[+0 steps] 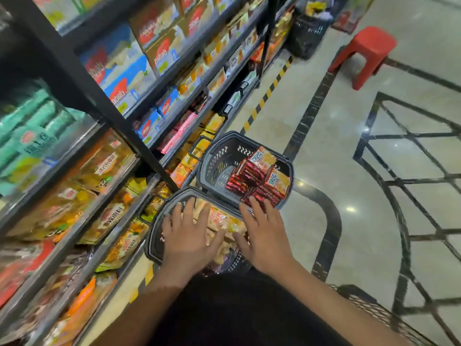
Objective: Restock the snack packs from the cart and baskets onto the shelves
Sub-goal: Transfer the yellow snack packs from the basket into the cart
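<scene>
Two grey plastic baskets stand on the floor beside the shelves. The near basket (159,221) holds clear orange and yellow snack bags (219,218). Both hands hover over it with fingers spread: my left hand (192,233) lies flat on the bags, my right hand (262,233) rests at the right side of the pile near the rim. The far basket (212,156) carries several red cracker packs (259,176) stacked on its right side. The shelves (124,136) on the left are filled with boxes and bags of snacks.
A red plastic stool (366,53) stands on the tiled floor at the back right. A black basket (306,33) with goods sits further down the aisle. A black mesh cart edge (369,308) shows at lower right. Yellow-black tape (269,91) marks the floor along the shelf base.
</scene>
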`<state>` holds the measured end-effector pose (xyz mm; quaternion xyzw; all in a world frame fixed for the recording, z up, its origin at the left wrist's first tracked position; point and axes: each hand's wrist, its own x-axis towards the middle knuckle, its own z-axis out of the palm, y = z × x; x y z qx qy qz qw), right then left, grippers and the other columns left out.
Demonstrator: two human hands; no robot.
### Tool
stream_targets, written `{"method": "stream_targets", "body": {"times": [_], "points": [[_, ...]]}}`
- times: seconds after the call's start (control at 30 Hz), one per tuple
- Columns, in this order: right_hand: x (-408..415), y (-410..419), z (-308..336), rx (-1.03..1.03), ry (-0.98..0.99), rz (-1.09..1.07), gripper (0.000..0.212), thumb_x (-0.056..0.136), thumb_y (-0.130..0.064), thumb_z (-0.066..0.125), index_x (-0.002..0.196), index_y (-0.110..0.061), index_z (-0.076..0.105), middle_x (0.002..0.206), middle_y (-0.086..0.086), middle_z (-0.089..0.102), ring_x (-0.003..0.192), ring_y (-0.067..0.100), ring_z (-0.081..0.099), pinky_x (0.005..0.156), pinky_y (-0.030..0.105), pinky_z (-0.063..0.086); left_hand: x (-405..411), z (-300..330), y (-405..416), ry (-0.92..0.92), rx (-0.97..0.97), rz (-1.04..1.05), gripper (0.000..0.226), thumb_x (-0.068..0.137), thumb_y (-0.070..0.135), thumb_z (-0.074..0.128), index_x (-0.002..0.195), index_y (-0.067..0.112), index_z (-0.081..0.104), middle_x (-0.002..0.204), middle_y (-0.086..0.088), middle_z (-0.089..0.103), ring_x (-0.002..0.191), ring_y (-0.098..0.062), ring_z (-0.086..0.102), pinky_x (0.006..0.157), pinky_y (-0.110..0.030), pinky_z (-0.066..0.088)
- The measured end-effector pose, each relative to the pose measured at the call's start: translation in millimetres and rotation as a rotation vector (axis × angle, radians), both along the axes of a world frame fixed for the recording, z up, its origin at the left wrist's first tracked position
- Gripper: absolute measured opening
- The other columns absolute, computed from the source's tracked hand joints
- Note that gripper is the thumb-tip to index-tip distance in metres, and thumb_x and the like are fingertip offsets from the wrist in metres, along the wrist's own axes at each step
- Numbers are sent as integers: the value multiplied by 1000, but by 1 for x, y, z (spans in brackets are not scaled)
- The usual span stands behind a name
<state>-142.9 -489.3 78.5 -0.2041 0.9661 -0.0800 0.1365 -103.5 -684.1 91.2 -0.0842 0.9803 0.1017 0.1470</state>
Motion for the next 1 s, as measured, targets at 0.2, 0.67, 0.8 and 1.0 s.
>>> {"method": "stream_targets", "body": {"times": [0.2, 0.67, 0.8, 1.0], "points": [[56, -7, 12, -5, 43, -359, 67, 100, -61, 30, 154, -23, 42, 164, 12, 34, 149, 44, 31, 116, 61, 31, -4, 12, -7, 106, 52, -331, 83, 90, 74, 25, 150, 22, 48, 157, -18, 41, 145, -44, 37, 113, -65, 32], [271, -12, 21, 108, 71, -1051, 67, 100, -59, 40, 153, -20, 44, 165, 17, 29, 150, 45, 27, 119, 59, 29, 68, 30, 34, 82, 163, -965, 79, 91, 75, 31, 153, 28, 40, 161, -15, 35, 148, -43, 30, 114, -65, 31], [323, -2, 21, 75, 61, -1229, 68, 100, -61, 35, 155, -22, 40, 167, 15, 24, 154, 41, 18, 123, 57, 22, 104, 30, 74, 45, 119, -1143, 79, 92, 75, 30, 156, 29, 38, 164, -15, 32, 150, -44, 28, 115, -66, 28], [405, 11, 10, 17, 26, -1514, 73, 98, -62, 34, 157, -20, 36, 167, 19, 21, 152, 46, 17, 120, 60, 25, 170, 22, 137, 64, 44, -1418, 75, 90, 70, 43, 144, 20, 54, 149, -19, 51, 135, -50, 47, 103, -69, 40]]}}
